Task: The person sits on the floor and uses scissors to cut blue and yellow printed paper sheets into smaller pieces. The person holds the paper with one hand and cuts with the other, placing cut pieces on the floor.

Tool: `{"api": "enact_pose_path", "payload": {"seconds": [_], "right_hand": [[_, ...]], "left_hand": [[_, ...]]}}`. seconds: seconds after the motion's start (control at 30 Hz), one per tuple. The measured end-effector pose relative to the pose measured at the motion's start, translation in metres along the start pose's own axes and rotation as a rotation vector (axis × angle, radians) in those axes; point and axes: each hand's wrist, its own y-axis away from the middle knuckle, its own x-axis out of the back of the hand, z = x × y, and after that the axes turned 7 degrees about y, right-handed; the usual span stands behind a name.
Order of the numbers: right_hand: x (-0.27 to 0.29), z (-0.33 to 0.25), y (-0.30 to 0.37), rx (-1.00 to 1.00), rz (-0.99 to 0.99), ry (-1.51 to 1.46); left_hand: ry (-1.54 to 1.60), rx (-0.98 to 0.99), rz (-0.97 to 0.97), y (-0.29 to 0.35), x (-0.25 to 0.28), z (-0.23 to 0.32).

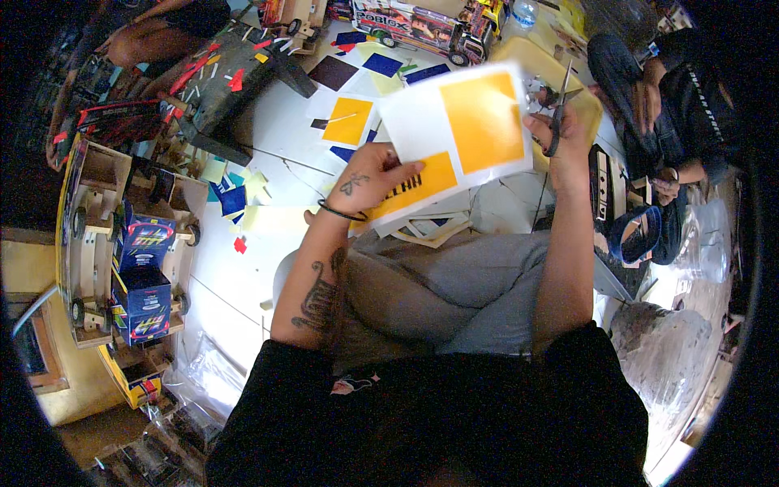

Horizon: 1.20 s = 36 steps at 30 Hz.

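Observation:
My left hand (372, 180) grips a white sticker sheet (415, 108) by its near left part, thumb on top. Two yellow panels show on the sheet, the lower one with dark lettering partly under my thumb. In my right hand (565, 146) is a pair of scissors (557, 122) with dark handles, blades pointing up and away. The scissors stand at the sheet's right edge; whether my right fingertips also touch the sheet, I cannot tell. Beyond my left hand, a yellow rectangle (350, 123) lies on the white floor.
Dark blue scraps (381, 65) and paper bits litter the floor ahead. A decorated toy truck (414, 28) stands at the far side, other wooden toy trucks (146, 243) at the left. A yellow tray (588, 105) lies past my right hand. Another person (673, 105) sits at the right.

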Motion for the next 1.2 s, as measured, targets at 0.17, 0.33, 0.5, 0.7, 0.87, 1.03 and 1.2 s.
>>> {"api": "enact_pose_path", "payload": {"seconds": [0.17, 0.33, 0.5, 0.7, 0.87, 1.03, 1.2], "right_hand": [[-0.018, 0.002, 0.002, -0.052, 0.139, 0.393], [-0.057, 0.0, 0.036, -0.229, -0.603, 0.407], [-0.079, 0.008, 0.053, -0.25, -0.818, 0.474], [-0.076, 0.007, 0.052, -0.193, -0.769, 0.48], [-0.078, 0.004, 0.052, -0.208, -0.791, 0.485], [-0.078, 0.001, 0.055, -0.207, -0.783, 0.47], [-0.078, -0.001, 0.055, -0.197, -0.764, 0.487]], "left_hand": [[0.191, -0.008, 0.402, 0.0, 0.027, 0.001], [0.215, -0.113, 0.672, 0.008, 0.046, 0.007], [0.21, -0.166, 0.605, 0.014, 0.047, 0.012], [0.083, -0.168, 0.534, 0.016, 0.044, 0.015], [0.102, -0.134, 0.518, 0.018, 0.042, 0.021], [0.156, -0.178, 0.511, 0.019, 0.037, 0.024], [0.125, -0.156, 0.506, 0.016, 0.042, 0.018]]}}
